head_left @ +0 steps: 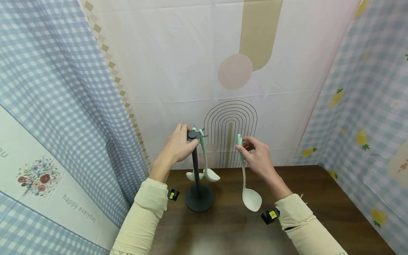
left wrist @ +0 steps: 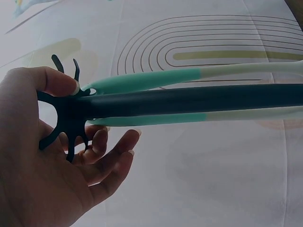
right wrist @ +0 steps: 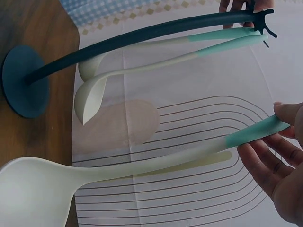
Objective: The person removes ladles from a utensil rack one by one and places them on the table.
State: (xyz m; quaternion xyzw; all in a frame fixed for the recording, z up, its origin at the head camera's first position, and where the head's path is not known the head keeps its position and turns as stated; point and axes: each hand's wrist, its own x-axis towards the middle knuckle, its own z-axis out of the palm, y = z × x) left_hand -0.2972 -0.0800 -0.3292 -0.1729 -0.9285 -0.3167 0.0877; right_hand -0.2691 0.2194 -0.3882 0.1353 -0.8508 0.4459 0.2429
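Observation:
My left hand (head_left: 182, 143) grips the hooked top of a dark utensil stand (head_left: 196, 166), its thumb on one side and fingers round the other. From the hooks hang two pale utensils with mint-green handles: a ladle (head_left: 211, 175) with a deep bowl, and a second one (head_left: 190, 176) partly hidden behind the pole. To the right of the stand, my right hand (head_left: 259, 156) pinches the mint-green handle of another ladle (right wrist: 156, 156) between thumb and fingers. This ladle hangs upright, bowl down, apart from the stand.
The stand's round base (head_left: 199, 200) rests on a brown wooden table (head_left: 223, 226). A patterned white cloth (head_left: 178, 71) covers the wall behind. Blue checked cloth (head_left: 105, 117) hangs at the left, and a cloth with pineapples (head_left: 366, 134) at the right.

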